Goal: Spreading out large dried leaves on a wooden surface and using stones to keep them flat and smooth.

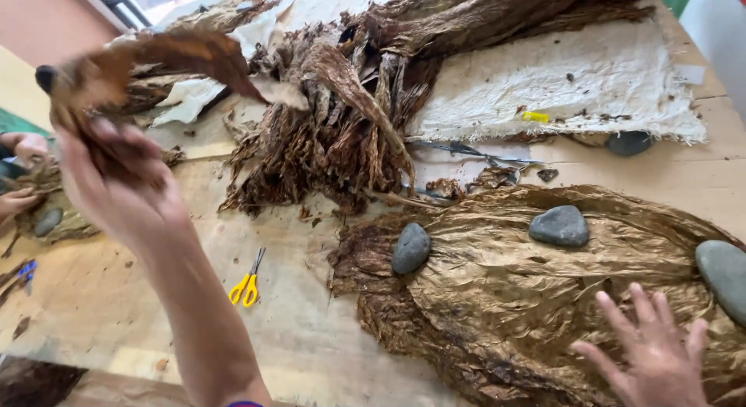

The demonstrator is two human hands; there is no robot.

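right hand [657, 352] flat, fingers spread, on the spread leaf stack [544, 298] at the near counter [101, 298] edge | left hand [116, 181] raised, gripping a brown leaf [167, 61] | three grey stones [559, 226] weigh the stack; yellow scissors [247, 286] beside | heap of dried leaves [342, 119] behind; white cloth [575, 88] farthest; another person's hands [23, 174] far left

Dried leaves [528, 298]: papery, wrinkled, matt w/ slight sheen; stones [559, 226]: smooth, matt grey; table [311, 337]: bare wood, rough; cloth [590, 88]: coarse woven, frayed; scissors [247, 286]: glossy yellow plastic handles.
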